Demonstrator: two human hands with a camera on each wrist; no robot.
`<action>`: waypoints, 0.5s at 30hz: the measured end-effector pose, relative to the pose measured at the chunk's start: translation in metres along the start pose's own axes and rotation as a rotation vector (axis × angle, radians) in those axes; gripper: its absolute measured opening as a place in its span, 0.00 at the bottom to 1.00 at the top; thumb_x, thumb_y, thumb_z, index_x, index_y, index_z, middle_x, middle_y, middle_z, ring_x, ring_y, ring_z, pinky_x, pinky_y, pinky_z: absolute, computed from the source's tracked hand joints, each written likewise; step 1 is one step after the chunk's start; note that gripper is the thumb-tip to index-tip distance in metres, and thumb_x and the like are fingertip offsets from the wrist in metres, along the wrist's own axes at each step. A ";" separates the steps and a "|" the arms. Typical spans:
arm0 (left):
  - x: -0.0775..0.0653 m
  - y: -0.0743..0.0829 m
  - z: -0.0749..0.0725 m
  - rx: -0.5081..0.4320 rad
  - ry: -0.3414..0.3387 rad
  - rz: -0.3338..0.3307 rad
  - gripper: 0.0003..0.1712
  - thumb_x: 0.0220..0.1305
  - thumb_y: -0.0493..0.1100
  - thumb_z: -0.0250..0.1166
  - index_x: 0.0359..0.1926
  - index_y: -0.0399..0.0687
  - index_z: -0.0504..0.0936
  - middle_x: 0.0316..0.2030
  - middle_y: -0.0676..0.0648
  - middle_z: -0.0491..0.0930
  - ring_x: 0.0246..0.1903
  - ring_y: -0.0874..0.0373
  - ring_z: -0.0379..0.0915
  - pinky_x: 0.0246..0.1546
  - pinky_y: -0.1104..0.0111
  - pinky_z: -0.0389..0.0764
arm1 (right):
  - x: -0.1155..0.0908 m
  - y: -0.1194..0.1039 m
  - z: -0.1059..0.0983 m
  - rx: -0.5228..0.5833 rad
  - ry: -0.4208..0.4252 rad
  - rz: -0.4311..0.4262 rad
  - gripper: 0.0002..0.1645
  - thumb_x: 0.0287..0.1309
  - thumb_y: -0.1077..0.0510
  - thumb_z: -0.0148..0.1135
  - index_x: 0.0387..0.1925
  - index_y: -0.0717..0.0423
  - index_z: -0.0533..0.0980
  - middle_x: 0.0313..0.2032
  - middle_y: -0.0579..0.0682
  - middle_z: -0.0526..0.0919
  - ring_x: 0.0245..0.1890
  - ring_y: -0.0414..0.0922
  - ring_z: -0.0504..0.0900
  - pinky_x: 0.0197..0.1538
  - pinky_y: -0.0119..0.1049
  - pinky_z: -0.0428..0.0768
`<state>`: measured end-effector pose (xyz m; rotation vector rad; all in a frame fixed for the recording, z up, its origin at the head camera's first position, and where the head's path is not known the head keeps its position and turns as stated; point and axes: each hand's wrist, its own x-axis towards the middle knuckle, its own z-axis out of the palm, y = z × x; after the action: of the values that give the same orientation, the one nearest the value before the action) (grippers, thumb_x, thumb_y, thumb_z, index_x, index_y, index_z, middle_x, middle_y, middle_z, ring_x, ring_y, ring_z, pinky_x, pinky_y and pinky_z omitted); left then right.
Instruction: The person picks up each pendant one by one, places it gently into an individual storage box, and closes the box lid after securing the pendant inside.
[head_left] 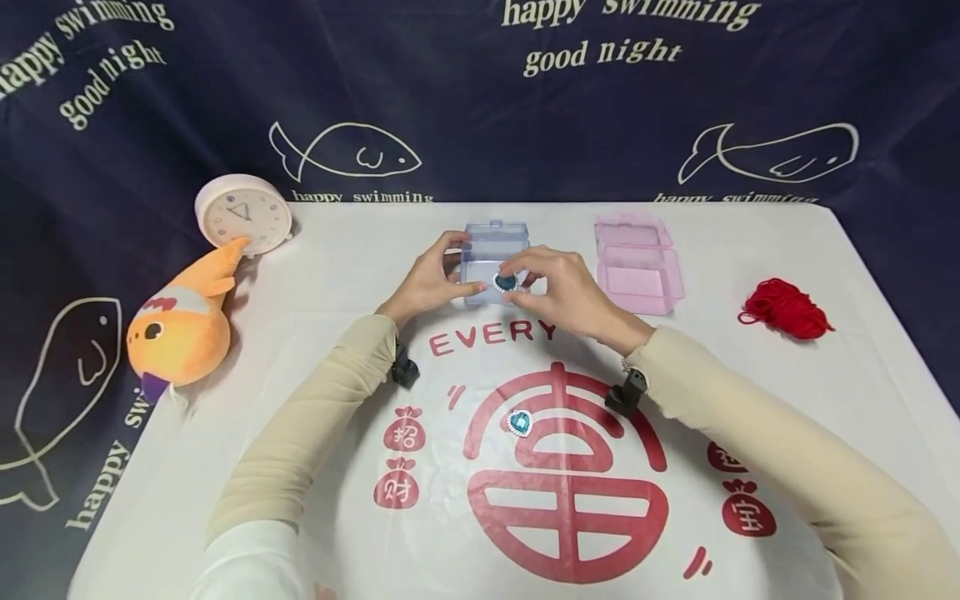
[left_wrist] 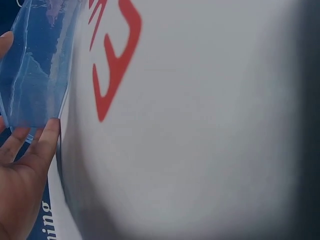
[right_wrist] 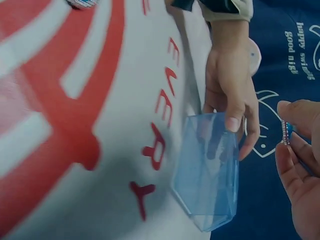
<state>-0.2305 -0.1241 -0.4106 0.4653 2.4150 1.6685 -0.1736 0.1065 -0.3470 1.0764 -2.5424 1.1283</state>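
Two hands (head_left: 429, 283) (head_left: 562, 283), two blue gems (head_left: 507, 282) (head_left: 519, 422), one blue box (head_left: 483, 271)

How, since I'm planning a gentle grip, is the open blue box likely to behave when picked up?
The blue box looks like thin, clear plastic, so it is probably light and fairly stiff. Being smooth and shiny, it may slip a little in the left hand. Its lid, open at the far side, could swing if tilted.

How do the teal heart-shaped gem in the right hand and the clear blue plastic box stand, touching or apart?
Apart: the right wrist view shows a gap, with navy cloth behind, between the teal gem and the blue box.
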 end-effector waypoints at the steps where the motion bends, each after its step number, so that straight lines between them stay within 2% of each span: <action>1: 0.000 0.000 0.000 -0.001 -0.001 0.003 0.46 0.48 0.35 0.76 0.66 0.43 0.62 0.63 0.39 0.66 0.62 0.45 0.70 0.62 0.59 0.75 | 0.005 0.000 0.000 -0.006 -0.002 0.012 0.14 0.51 0.63 0.72 0.41 0.60 0.82 0.44 0.54 0.85 0.38 0.48 0.84 0.41 0.38 0.84; 8: 0.001 0.001 0.002 -0.045 0.007 -0.004 0.46 0.48 0.33 0.75 0.66 0.42 0.61 0.63 0.40 0.65 0.61 0.45 0.70 0.61 0.60 0.76 | 0.038 0.012 0.009 -0.029 -0.046 0.144 0.15 0.52 0.63 0.70 0.43 0.62 0.82 0.45 0.57 0.85 0.46 0.52 0.84 0.48 0.43 0.85; 12: 0.001 0.000 0.002 -0.062 0.000 0.003 0.46 0.49 0.33 0.75 0.66 0.40 0.60 0.63 0.39 0.65 0.61 0.45 0.70 0.60 0.61 0.77 | 0.050 0.024 0.017 -0.015 -0.055 0.211 0.14 0.52 0.63 0.70 0.42 0.62 0.82 0.44 0.57 0.85 0.46 0.52 0.84 0.49 0.45 0.84; 15: 0.001 0.000 0.001 -0.060 0.000 -0.001 0.46 0.49 0.33 0.75 0.66 0.40 0.61 0.62 0.40 0.65 0.61 0.46 0.71 0.59 0.63 0.77 | 0.056 0.030 0.025 -0.009 -0.073 0.230 0.12 0.51 0.64 0.70 0.40 0.62 0.82 0.44 0.57 0.85 0.46 0.52 0.84 0.49 0.44 0.85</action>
<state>-0.2308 -0.1233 -0.4110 0.4552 2.3572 1.7344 -0.2311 0.0717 -0.3592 0.8539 -2.7837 1.1463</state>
